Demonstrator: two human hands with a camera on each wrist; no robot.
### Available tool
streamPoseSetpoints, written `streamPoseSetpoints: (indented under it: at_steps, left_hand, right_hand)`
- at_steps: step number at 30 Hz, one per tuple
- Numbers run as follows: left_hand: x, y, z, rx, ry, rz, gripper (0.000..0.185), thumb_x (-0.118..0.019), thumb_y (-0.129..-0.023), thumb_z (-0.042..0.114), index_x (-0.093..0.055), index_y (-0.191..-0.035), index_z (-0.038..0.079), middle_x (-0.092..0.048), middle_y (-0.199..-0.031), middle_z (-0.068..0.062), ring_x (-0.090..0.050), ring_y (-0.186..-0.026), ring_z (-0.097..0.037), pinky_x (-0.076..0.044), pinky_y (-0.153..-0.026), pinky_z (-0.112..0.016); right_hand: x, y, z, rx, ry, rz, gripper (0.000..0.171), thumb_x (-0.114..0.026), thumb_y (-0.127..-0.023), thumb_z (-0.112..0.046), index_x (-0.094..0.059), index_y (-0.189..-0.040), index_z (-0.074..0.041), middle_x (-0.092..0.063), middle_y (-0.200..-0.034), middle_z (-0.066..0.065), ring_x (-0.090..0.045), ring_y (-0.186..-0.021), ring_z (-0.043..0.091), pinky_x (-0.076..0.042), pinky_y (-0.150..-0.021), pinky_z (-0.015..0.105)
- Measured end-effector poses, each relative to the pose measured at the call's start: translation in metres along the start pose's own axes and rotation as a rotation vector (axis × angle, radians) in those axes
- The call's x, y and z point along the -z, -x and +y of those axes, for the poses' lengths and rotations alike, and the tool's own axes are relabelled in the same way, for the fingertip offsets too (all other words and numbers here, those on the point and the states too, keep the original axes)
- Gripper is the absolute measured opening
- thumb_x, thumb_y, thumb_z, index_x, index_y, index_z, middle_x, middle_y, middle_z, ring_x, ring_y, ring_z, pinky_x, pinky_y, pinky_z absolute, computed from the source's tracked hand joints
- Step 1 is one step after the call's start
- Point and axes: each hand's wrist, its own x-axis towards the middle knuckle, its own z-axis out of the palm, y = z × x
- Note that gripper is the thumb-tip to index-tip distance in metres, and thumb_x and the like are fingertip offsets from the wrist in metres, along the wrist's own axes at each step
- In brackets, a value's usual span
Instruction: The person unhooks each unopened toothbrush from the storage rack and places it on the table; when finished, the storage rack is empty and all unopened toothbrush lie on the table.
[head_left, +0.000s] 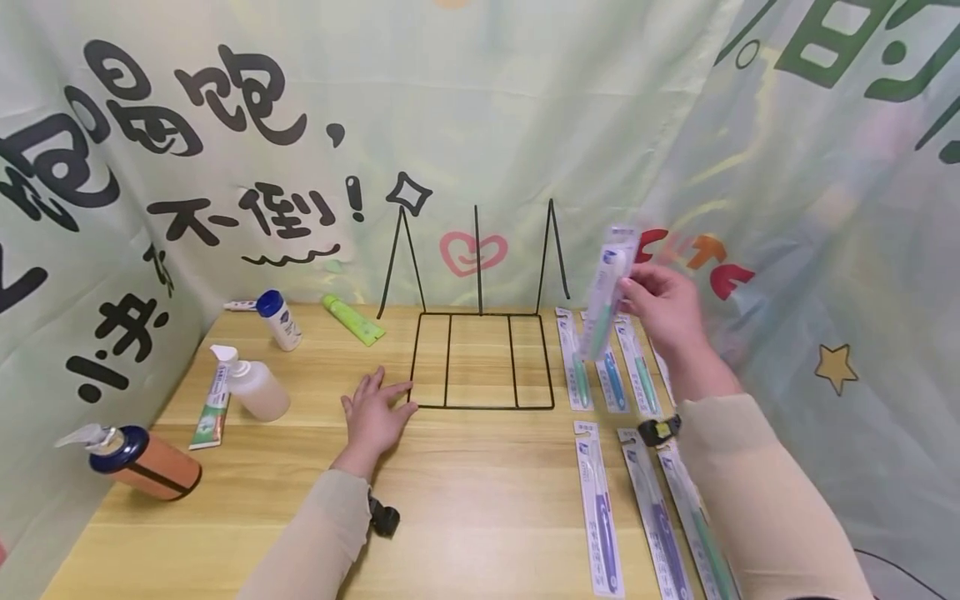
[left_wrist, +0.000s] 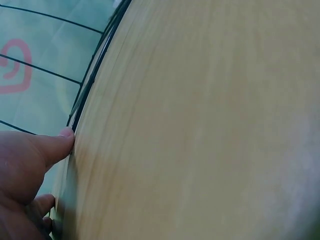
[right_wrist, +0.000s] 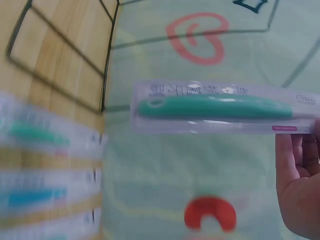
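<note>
My right hand (head_left: 663,304) holds up a packaged toothbrush (head_left: 609,292) by its edge, between thumb and fingers, above a row of others. In the right wrist view its green handle (right_wrist: 215,106) shows through the clear blister pack, which points away from the hand (right_wrist: 300,185). My left hand (head_left: 375,421) rests on the table with fingers spread, thumb and index fingertips at the front left corner of a black wire rack (head_left: 480,407). In the left wrist view the thumb (left_wrist: 57,147) lies against the rack's dark wire (left_wrist: 97,65).
Packaged toothbrushes (head_left: 597,512) lie in two rows at the right. At the left are an orange pump bottle (head_left: 153,467), a clear pump bottle (head_left: 258,390), a toothpaste tube (head_left: 212,412), a blue-capped bottle (head_left: 281,321) and a green tube (head_left: 352,319). A printed curtain (head_left: 600,100) hangs behind.
</note>
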Motion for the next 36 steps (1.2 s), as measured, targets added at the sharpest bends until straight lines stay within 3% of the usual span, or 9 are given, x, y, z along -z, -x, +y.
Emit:
streamPoseSetpoints:
  at_steps: [5,9,13,16,19,25,30,36]
  left_hand:
    - [-0.003,-0.001,-0.002,-0.010,0.001,0.002,0.044,-0.074,-0.100,0.034,-0.070,-0.140,0.017,-0.023,-0.173,-0.020,-0.010,-0.160,-0.046,0.012,-0.119,-0.076]
    - [-0.001,0.002,-0.005,-0.004,-0.012,0.010,0.044,-0.074,-0.100,0.034,-0.070,-0.140,0.017,-0.023,-0.173,-0.020,-0.011,-0.160,-0.047,0.012,-0.119,-0.076]
    - [0.004,0.002,-0.007,0.000,-0.016,0.011,0.044,-0.073,-0.101,0.034,-0.069,-0.141,0.017,-0.022,-0.173,-0.021,-0.010,-0.159,-0.047,0.012,-0.118,-0.076]
    - [0.007,0.001,-0.009,0.006,-0.016,0.010,0.044,-0.073,-0.101,0.033,-0.069,-0.142,0.016,-0.021,-0.174,-0.021,-0.009,-0.160,-0.047,0.013,-0.118,-0.076]
    - [0.009,0.001,-0.010,0.019,-0.013,0.004,0.045,-0.072,-0.101,0.033,-0.068,-0.142,0.016,-0.020,-0.174,-0.020,-0.007,-0.160,-0.046,0.014,-0.119,-0.075]
    - [0.011,0.001,-0.012,0.023,0.000,0.005,0.044,-0.072,-0.102,0.033,-0.069,-0.142,0.016,-0.019,-0.174,-0.021,-0.007,-0.160,-0.046,0.014,-0.119,-0.075]
    - [0.010,0.002,-0.009,0.019,0.006,-0.002,0.044,-0.072,-0.102,0.032,-0.068,-0.143,0.016,-0.019,-0.174,-0.021,-0.006,-0.160,-0.046,0.014,-0.118,-0.076]
    - [0.012,0.005,-0.006,0.020,0.004,-0.007,0.044,-0.072,-0.102,0.033,-0.068,-0.142,0.016,-0.019,-0.174,-0.020,-0.006,-0.160,-0.046,0.015,-0.118,-0.075]
  right_hand:
    - [0.058,0.032,0.022,-0.061,0.029,0.032,0.042,-0.071,-0.103,-0.025,-0.066,-0.139,-0.004,-0.067,-0.116,-0.004,-0.065,-0.099,0.014,-0.060,-0.079,0.018]
    - [0.101,0.059,0.050,-0.179,0.187,0.030,0.054,-0.068,-0.104,-0.034,-0.060,-0.145,0.000,-0.067,-0.114,-0.004,-0.067,-0.091,0.008,-0.060,-0.075,0.019]
    - [0.133,0.079,0.080,-0.276,0.411,-0.012,0.063,-0.063,-0.107,-0.042,-0.055,-0.149,0.004,-0.069,-0.124,0.011,-0.069,-0.084,0.005,-0.059,-0.070,0.022]
    - [0.150,0.086,0.104,-0.314,0.501,-0.053,0.058,-0.062,-0.108,-0.036,-0.055,-0.145,0.008,-0.067,-0.127,0.025,-0.070,-0.085,0.011,-0.058,-0.070,0.027]
    - [0.160,0.088,0.126,-0.357,0.543,-0.116,0.054,-0.063,-0.108,-0.029,-0.056,-0.142,0.013,-0.068,-0.124,0.029,-0.071,-0.089,0.020,-0.058,-0.073,0.036]
    - [0.159,0.091,0.158,-0.470,0.511,-0.178,0.052,-0.067,-0.104,-0.026,-0.058,-0.137,0.013,-0.071,-0.113,0.021,-0.066,-0.096,0.028,-0.052,-0.072,0.035]
    - [0.160,0.094,0.176,-0.491,0.533,-0.182,0.046,-0.065,-0.104,-0.022,-0.060,-0.132,0.015,-0.071,-0.106,0.019,-0.065,-0.093,0.029,-0.049,-0.069,0.033]
    - [0.164,0.097,0.186,-0.500,0.603,-0.207,0.047,-0.065,-0.103,-0.019,-0.059,-0.132,0.017,-0.068,-0.106,0.025,-0.062,-0.095,0.035,-0.049,-0.078,0.046]
